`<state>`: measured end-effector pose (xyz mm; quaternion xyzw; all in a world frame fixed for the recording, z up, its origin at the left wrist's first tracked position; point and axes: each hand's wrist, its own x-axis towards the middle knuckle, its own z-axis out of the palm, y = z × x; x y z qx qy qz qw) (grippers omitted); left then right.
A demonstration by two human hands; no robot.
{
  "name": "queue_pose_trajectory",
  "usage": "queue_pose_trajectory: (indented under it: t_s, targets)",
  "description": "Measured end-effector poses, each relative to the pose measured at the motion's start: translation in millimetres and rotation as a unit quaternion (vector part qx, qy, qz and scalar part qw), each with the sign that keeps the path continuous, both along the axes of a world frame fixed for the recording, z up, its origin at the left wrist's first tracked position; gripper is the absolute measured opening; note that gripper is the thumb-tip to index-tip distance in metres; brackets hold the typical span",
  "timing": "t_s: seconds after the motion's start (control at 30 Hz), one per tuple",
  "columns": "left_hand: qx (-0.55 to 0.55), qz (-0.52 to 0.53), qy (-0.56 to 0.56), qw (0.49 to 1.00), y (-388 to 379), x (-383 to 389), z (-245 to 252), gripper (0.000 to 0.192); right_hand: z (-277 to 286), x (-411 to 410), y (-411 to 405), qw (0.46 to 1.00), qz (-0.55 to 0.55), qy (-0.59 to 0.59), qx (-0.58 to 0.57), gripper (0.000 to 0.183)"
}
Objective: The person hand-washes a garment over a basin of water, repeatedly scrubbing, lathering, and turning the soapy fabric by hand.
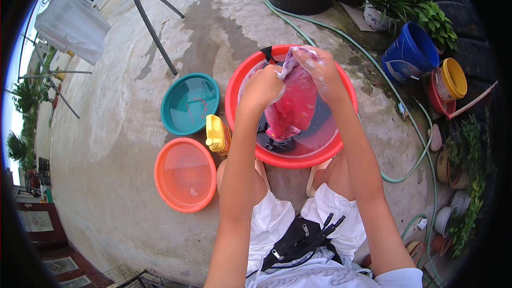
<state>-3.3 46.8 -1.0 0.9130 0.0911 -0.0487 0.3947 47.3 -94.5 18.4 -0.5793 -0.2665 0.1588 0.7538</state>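
Note:
A wet pink garment (pixel 294 98), patterned in places, hangs from both my hands over a large red basin (pixel 230 100). My left hand (pixel 265 86) is closed on its soapy, bunched upper edge. Slightly higher, my right hand (pixel 322 70) grips the same edge, with white suds on the fingers. The garment's lower end hangs down to the dark water (pixel 320 128) in the basin; whether it dips in is hard to tell. Dark cloth (pixel 280 144) lies in the water near me, and a black strip (pixel 268 53) drapes over the far rim.
Left of the red basin stand a yellow jug (pixel 218 134), a teal basin (pixel 165 110) and an orange basin (pixel 159 188), both holding water. A green hose (pixel 374 62) curves along the right, near a blue bucket (pixel 408 54) and potted plants (pixel 386 2). A metal rack leg (pixel 150 28) stands upper left.

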Motion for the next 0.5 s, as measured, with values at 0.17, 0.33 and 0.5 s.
queue_pose_trajectory:
  t_s: [0.17,0.33,0.5]
  targets:
    - [-0.01,-0.036,-0.069,0.997,17,4,-22,0.032,5,8,-5,0.989,-0.047,0.088,0.11,0.018]
    - [-0.313,-0.108,-0.086,0.94,7,-9,24,0.031,6,21,-10,0.965,-0.126,0.149,0.178,0.018]
    - [-0.393,0.01,-0.145,0.908,-11,-1,30,0.038,3,21,-3,0.957,-0.27,0.048,0.097,0.02]
